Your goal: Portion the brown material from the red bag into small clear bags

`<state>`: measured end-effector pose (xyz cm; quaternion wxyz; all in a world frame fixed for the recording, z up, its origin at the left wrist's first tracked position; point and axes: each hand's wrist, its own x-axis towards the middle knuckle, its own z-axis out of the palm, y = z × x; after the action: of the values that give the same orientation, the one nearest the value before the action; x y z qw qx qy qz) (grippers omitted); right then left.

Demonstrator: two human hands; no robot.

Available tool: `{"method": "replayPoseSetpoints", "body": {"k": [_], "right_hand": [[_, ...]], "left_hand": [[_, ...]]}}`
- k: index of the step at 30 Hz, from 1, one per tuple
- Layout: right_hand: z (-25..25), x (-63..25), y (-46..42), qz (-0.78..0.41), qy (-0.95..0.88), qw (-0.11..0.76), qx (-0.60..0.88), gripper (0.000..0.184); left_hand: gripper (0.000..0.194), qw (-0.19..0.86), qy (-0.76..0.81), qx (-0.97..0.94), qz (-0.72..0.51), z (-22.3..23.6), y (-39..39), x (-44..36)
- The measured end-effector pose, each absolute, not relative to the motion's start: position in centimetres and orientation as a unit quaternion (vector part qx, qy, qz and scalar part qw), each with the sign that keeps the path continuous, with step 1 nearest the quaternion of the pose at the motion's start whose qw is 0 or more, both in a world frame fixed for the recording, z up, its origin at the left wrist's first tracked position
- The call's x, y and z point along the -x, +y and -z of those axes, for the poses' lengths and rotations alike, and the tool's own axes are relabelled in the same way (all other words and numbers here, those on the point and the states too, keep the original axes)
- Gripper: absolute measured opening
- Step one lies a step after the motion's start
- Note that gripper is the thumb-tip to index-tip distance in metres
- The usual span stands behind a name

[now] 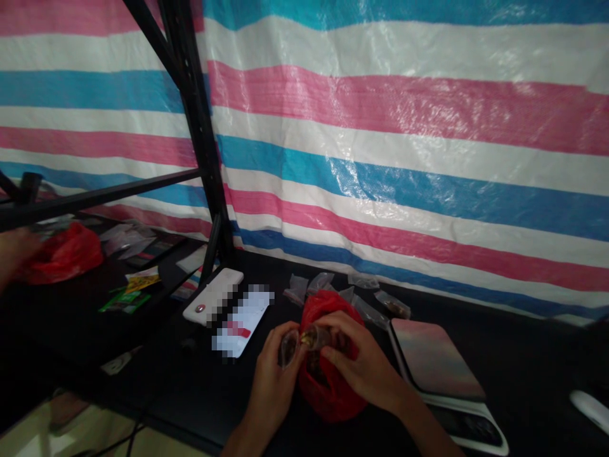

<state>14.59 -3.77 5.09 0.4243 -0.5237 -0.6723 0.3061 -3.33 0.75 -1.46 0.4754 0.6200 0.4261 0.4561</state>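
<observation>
The left hand (273,387) and right hand (364,362), each grip clenched, pinch a small clear plastic bag (288,348) with brownish pieces inside, just above the mouth of a crumpled red plastic bag (328,381) on the black desk (523,355). A flat digital scale (435,362) with a pastel top sits just right of the red bag; loose clear bags (299,289) lie behind it.

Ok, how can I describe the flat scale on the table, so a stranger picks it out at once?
Under the striped tarp, on the black table, find the left hand and right hand over a red plastic bag. Right of them lies the digital scale. Its pastel top and white-rimmed base set it apart from the small clear bags nearby.
</observation>
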Motion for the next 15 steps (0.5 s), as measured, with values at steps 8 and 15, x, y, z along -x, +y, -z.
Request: {"method": "replayPoseSetpoints", "body": {"k": [8, 15], "right_hand": [[-4.3, -12.8, -4.6, -0.214, -0.742, 0.366, 0.518, 0.044], [-4.0, -12.9, -5.0, -0.143, -0.780, 0.339, 0.506, 0.042]], "left_hand": [[0.033, 0.408, 0.392, -0.694, -0.445, 2.1, 0.2, 3.8], [0.027, 0.412, 0.410, -0.686, -0.437, 1.3, 0.2, 3.6]]}}
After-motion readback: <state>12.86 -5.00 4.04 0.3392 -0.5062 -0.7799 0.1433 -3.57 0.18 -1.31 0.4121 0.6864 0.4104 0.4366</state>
